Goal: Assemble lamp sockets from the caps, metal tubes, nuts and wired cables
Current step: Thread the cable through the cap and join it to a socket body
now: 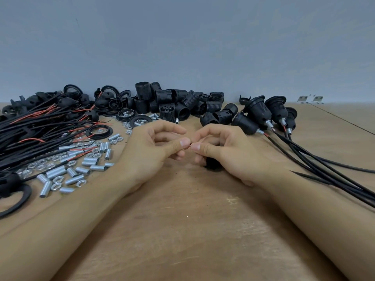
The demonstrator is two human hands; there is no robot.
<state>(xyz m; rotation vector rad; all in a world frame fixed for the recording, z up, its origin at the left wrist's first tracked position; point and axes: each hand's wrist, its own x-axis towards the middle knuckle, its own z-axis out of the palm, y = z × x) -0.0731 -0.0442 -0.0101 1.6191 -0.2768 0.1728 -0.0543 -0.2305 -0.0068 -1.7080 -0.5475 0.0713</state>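
Pinching a red wire tip point(189, 146) between both thumbs, the left hand point(151, 151) and right hand point(225, 153) meet mid-table point(182, 230); a black cap point(212, 165) sits under the right hand, metal tubes point(81, 169) nearer the left.

Two bare forearms run in from the lower corners of the frame, no sleeves, no watch, no bands anywhere along them. The left hand point(151, 148) at centre frame wears no glove and no rings, with a short, trimmed thumbnail. The right hand point(227, 151) just beside it is bare too, its thumbnail cut short and unpainted.
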